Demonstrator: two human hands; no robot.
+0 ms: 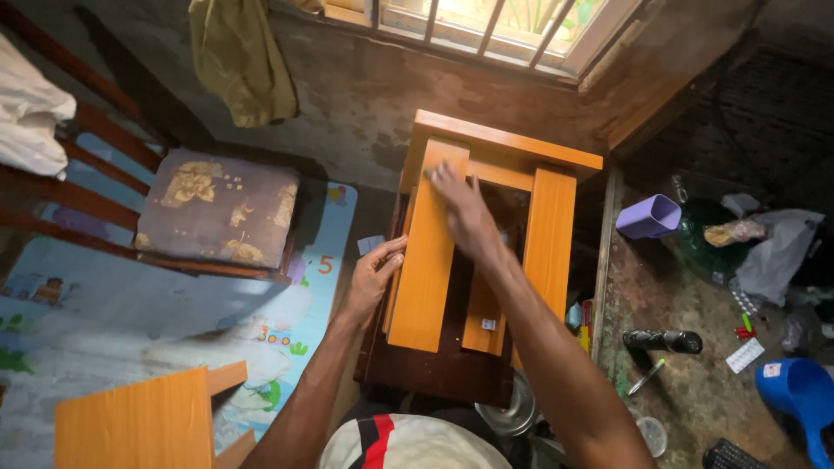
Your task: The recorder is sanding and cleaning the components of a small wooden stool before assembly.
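An orange wooden panel (427, 260) lies lengthwise on a dark wooden stool (434, 373), leaning up against an orange wooden frame (508, 143) by the wall. My left hand (375, 274) grips the panel's left edge near its middle. My right hand (465, 208) lies flat, fingers spread, on the panel's upper end. A second orange panel (549, 239) stands to the right, and a shorter board (483, 317) lies between the two.
A chair with a patterned cushion (217, 208) stands at left on a printed floor mat (130, 321). More orange boards (139, 426) lie at bottom left. At right: a purple cup (650, 217), a black bottle (665, 340), a blue scoop (804, 395), bags.
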